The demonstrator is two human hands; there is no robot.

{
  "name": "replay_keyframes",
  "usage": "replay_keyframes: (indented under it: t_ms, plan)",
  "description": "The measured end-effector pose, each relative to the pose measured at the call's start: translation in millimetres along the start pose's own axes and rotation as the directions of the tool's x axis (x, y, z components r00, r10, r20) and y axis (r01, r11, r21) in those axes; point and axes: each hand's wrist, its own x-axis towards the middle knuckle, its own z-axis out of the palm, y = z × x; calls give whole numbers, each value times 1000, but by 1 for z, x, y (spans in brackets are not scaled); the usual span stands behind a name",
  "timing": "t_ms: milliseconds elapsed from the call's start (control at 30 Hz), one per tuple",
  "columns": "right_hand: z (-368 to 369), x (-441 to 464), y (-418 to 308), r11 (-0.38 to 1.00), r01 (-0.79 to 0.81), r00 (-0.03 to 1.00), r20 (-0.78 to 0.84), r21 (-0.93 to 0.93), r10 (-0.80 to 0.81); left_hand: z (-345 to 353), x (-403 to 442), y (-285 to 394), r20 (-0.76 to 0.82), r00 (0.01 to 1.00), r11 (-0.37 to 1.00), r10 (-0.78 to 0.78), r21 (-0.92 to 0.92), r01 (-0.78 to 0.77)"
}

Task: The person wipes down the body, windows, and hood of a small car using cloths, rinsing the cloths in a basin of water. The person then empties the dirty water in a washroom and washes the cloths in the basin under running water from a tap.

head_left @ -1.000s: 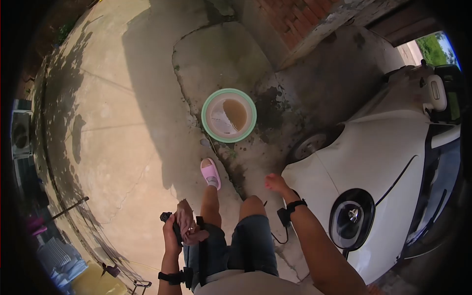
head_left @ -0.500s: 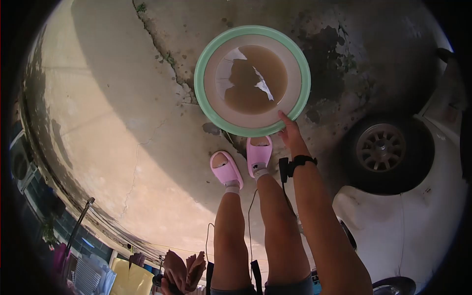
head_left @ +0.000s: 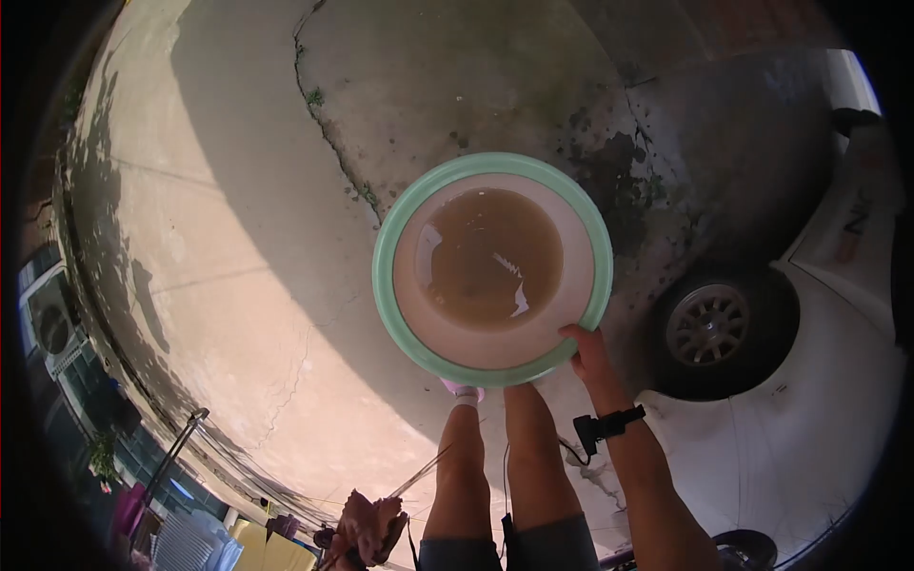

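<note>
A round basin (head_left: 574, 347) with a green rim and pale inside holds murky brown water (head_left: 495, 243). My right hand (head_left: 590, 354) grips the basin's near right rim, the thumb over the edge and the fingers mostly hidden beneath. The basin covers the front of my feet; part of a pink slipper (head_left: 454, 386) shows under it. At the lower left, a crumpled brownish-pink cloth (head_left: 367, 525) hangs where my left hand is; that hand is largely hidden by the cloth and the frame's bottom edge, so its fingers cannot be made out.
A white car (head_left: 819, 381) with a dark wheel (head_left: 724, 328) stands to the right. Cracked concrete ground (head_left: 276, 190) lies around me, partly sunlit. At the lower left are a metal pole (head_left: 176, 447), a yellow item (head_left: 271, 550) and blue-white plastic things (head_left: 195, 544).
The basin, gripped at its rim by my right hand, now appears lower in view and covers more of my feet. Earlier my right hand was away from it. The cloth has shifted slightly right.
</note>
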Motion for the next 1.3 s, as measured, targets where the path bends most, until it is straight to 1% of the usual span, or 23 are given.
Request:
replay_keyframes:
  t_ms: [33, 67, 100, 233, 333, 433, 500, 533, 600, 667, 733, 767, 800, 833, 867, 900, 933, 967, 1000, 1067, 1133, 1167, 1300]
  plan:
    - [2, -27, -15, 999, -28, 1000, 8, -36, 28, 24, -12, 16, -479, 877, 943, -14, 286, 171]
    - [10, -57, -32, 998, -32, 999, 19, -52, 33, 50, -23, 33, -825, 546, 808, 145, 417, 416]
    - [22, -90, -53, 996, -45, 999, 6, -81, 45, 62, -17, 40, -844, 505, 816, 182, 416, 402]
    - [49, -187, -122, 957, -210, 977, -62, -200, 202, 89, 7, 96, -726, 600, 873, 335, 479, 93]
    - [59, -210, -160, 937, -211, 971, 52, -278, 234, 95, 26, 143, -680, 594, 878, 429, 469, -97]
    - [111, -231, -213, 946, -179, 974, 88, -272, 209, 106, 57, 179, -644, 589, 868, 488, 431, -248]
    - [136, -227, -223, 947, -82, 993, 56, -311, 105, 145, 92, 219, -645, 594, 877, 480, 336, -344]
    - [145, -228, -229, 943, -27, 1000, -4, -331, 27, 144, 109, 234, -638, 599, 874, 484, 321, -364]
    - [222, -257, -276, 965, 8, 997, 73, -262, 11, 140, 172, 266, -520, 590, 778, 618, 511, -364]
    - [265, -270, -313, 937, -36, 994, 89, -347, 71, 213, 206, 321, -502, 630, 795, 592, 493, -354]
    - [309, -263, -338, 964, -20, 991, 123, -266, 54, 293, 234, 399, -444, 704, 794, 554, 536, -287]
    - [335, -268, -355, 677, 570, 808, 467, -466, -359, 307, 255, 423, -402, 707, 761, 582, 576, -299]
    - [364, -268, -375, 94, 925, 367, 796, -369, -482, 321, 283, 447, -355, 707, 722, 611, 616, -315]
    - [401, -264, -395, 102, 927, 360, 783, -360, -508, 339, 306, 474, -308, 723, 682, 619, 668, -299]
    - [445, -258, -416, 713, 632, 746, 488, -302, -454, 343, 343, 495, -282, 726, 664, 627, 681, -309]
    - [480, -245, -436, 995, 97, 962, 256, 16, -98, 342, 391, 517, -149, 679, 590, 719, 648, -482]
    - [501, -220, -453, 994, 98, 960, 260, 41, -105, 347, 425, 536, -26, 608, 504, 793, 588, -632]
    - [518, -195, -468, 966, 254, 902, 371, -40, -221, 410, 419, 570, -32, 605, 498, 796, 603, -623]
    - [536, -177, -482, 906, 411, 814, 487, -101, -315, 419, 441, 594, -13, 619, 485, 785, 636, -601]
    - [606, -178, -536, 944, 329, 852, 441, -34, -282, 461, 483, 635, -9, 560, 455, 828, 595, -662]
    - [658, -166, -571, 977, 210, 901, 381, 39, -208, 507, 516, 671, -88, 525, 495, 847, 493, -716]
    - [676, -142, -591, 983, 185, 896, 408, 16, -175, 525, 525, 690, -39, 584, 530, 811, 471, -705]
    - [751, -111, -661, 989, 144, 914, 385, -18, -126, 577, 581, 752, 24, 552, 444, 833, 566, -695]
